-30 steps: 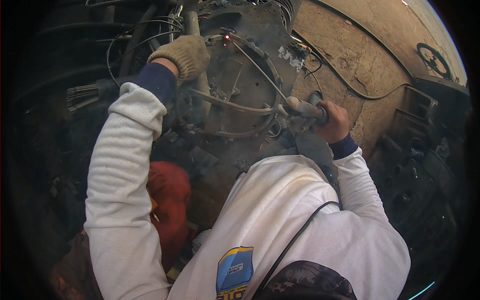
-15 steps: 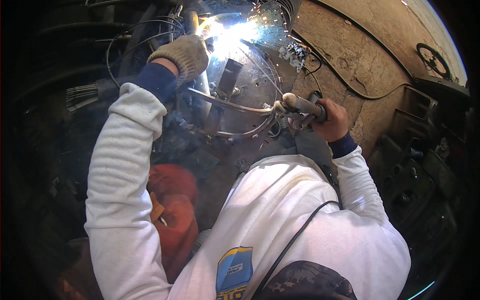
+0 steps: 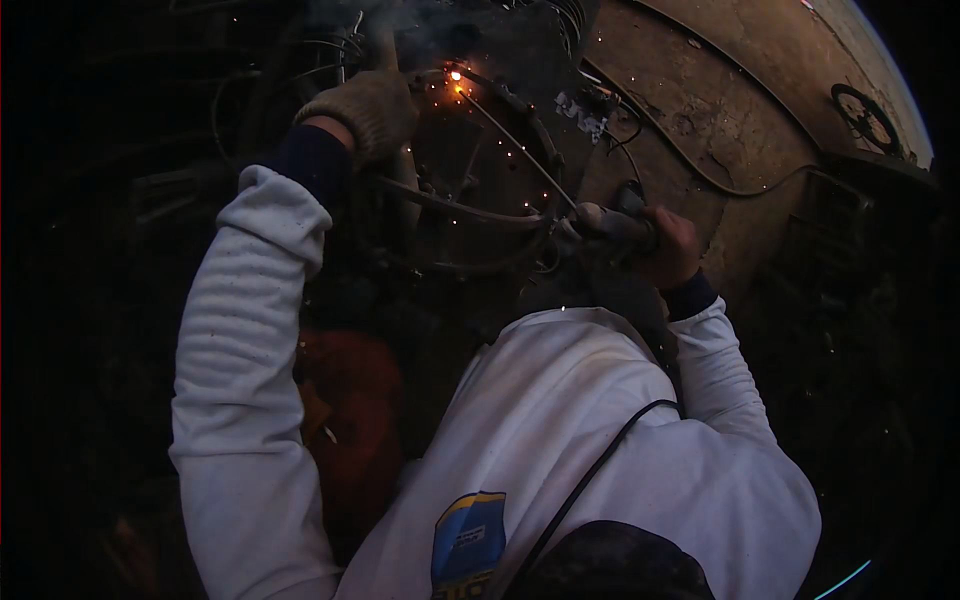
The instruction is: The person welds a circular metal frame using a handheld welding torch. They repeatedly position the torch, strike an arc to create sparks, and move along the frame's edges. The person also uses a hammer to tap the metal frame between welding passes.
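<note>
My right hand, bare, is wrapped round the handle of an electrode holder. A thin welding rod runs from its jaws up and left to a small glowing spot on the dark metal workpiece. My left hand, in a knitted glove, closes round an upright metal bar that shows above and below the fist. A curved metal band lies between my hands, part of a round frame. Dim light and smoke hide much of the workpiece.
A cable winds over the brown floor on the right, near a dark handwheel. Loose wires lie beyond my left hand. Something red is beside my left arm. Dark metal parts at far right are hard to make out.
The bright welding arc has gone out, leaving an orange glow and scattered sparks. The whole view has darkened. Both hands stay nearly in place, still gripping.
</note>
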### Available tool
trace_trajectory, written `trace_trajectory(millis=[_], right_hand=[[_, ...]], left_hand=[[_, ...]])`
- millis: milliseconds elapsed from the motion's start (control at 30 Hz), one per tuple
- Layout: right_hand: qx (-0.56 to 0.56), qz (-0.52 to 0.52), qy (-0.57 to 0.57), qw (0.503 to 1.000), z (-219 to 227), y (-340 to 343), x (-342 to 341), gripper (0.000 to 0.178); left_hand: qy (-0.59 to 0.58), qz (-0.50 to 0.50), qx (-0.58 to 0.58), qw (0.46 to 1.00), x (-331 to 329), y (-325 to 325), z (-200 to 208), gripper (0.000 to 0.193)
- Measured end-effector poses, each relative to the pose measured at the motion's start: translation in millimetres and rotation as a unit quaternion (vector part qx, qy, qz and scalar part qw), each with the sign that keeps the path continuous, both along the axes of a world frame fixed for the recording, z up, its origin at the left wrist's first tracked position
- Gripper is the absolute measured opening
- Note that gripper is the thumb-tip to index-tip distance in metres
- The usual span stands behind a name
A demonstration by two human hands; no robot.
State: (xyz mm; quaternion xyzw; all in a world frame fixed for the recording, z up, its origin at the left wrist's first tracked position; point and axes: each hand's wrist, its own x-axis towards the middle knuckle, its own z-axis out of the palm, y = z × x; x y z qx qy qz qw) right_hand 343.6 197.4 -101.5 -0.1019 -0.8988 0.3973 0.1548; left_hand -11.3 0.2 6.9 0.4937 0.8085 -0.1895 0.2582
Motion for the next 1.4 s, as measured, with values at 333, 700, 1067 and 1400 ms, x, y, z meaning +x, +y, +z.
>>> trace_trajectory(millis=[333, 700, 1067, 1400], right_hand=[[0.019, -0.031, -0.015, 0.999, 1, -6, -10, 0.041], [0.005, -0.028, -0.017, 0.999, -1, -6, -13, 0.038], [0.006, -0.030, -0.024, 0.999, -5, -6, -13, 0.039], [0.011, -0.007, -0.013, 1.000, 5, -2, 1, 0.040]], left_hand=[[0.002, 0.152, -0.056, 0.987, 21, 28, 19, 0.049], [0.009, 0.155, -0.061, 0.986, 24, 27, 20, 0.050], [0.039, -0.083, -0.086, 0.992, 21, 15, 29, 0.028], [-0.013, 0.122, -0.063, 0.991, 22, 26, 24, 0.045]])
